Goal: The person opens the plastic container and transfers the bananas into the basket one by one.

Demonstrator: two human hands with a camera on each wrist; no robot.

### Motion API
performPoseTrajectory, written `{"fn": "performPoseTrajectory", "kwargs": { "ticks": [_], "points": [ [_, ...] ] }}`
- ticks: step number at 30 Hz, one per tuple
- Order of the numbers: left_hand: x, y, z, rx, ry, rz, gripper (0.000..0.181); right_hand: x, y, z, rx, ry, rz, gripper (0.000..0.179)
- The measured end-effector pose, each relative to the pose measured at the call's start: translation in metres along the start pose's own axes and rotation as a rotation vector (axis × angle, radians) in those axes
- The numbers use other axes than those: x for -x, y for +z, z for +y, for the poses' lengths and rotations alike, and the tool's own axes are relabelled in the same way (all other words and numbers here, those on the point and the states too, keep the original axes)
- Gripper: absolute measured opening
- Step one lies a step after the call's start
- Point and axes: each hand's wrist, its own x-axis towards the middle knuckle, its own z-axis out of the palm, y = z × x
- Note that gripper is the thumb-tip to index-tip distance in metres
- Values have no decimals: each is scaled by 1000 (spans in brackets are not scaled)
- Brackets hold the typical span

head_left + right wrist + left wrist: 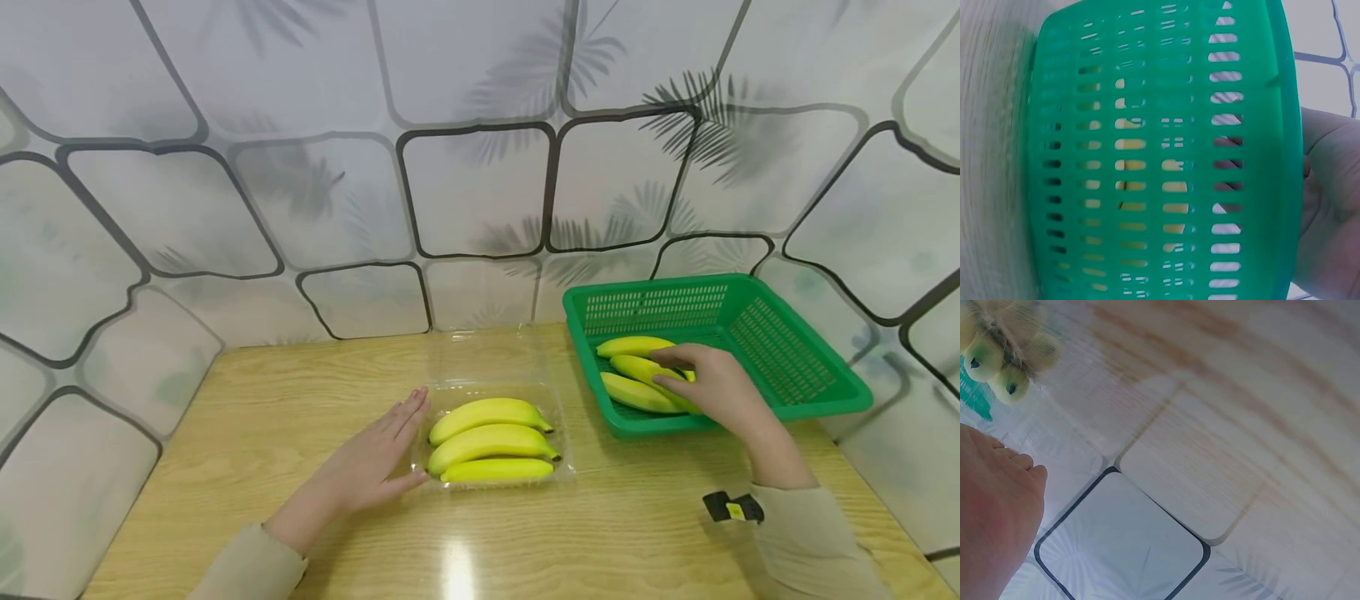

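Note:
A clear plastic clamshell box (567, 467) stands on the table with its lid (487, 354) raised at the back. Three yellow bananas (491, 450) lie side by side in it, stems to the right. My left hand (367, 467), fingers straight, rests against the box's left side. Over at the right, my right hand (716, 387) reaches into a green plastic basket (813, 354). Its thumb and fingers pinch the middle banana (637, 367) of the few lying there. The basket's slotted wall (1147, 150) hides most of this grip in the right wrist view.
The wood-grain table (262, 417) carries both containers. A patterned wall covering (480, 192) rises behind the table and along both sides. A black strap piece with a yellow label (733, 507) sticks out beside the right sleeve.

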Motion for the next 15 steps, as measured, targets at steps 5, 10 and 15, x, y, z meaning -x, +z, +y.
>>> {"fn": "performPoseTrajectory", "kwargs": {
  "ticks": [5,10,15],
  "points": [
    [0,-1,0,0,0,-4,96,-2,0,-7,-13,-19,-6,42],
    [0,-1,0,-4,1,-2,95,-3,1,-14,-21,-38,5,42],
    [0,0,-1,-5,5,0,95,-4,4,-20,-34,-52,18,41]
  ]
}}
